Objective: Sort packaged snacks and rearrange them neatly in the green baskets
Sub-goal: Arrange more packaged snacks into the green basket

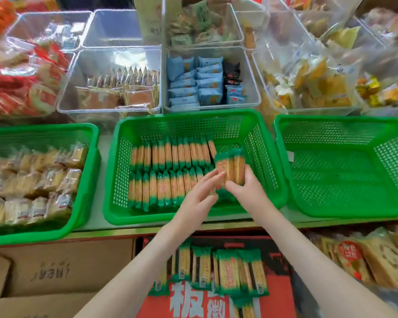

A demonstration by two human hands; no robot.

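Nearest the camera, below the shelf's front edge, a red carton (283, 301) holds loose cracker packs (228, 271) lying flat, probably the supply being drawn from. Above it, near the front right corner of the middle green basket (115, 180), the right hand (246, 191) grips a small bundle of packs (231, 166) from below, fingers curled round it. The left hand (200, 193) lays straight fingers against the bundle's left side, apparently squaring it. The hands sit close together with the bundle between them. Two rows of packs (170, 152) stand on edge, tight from the basket's left wall, so the remaining gap runs along its right wall, where the bundle is held. Wrappers are glossy film, green at both ends and clear over pale dimpled crackers. The baskets are stiff perforated plastic. The left green basket (87, 180) carries clear-wrapped pastries (32, 180). Beyond the back rims, rigid clear bins (253, 88) hold blue pouches (193, 88).
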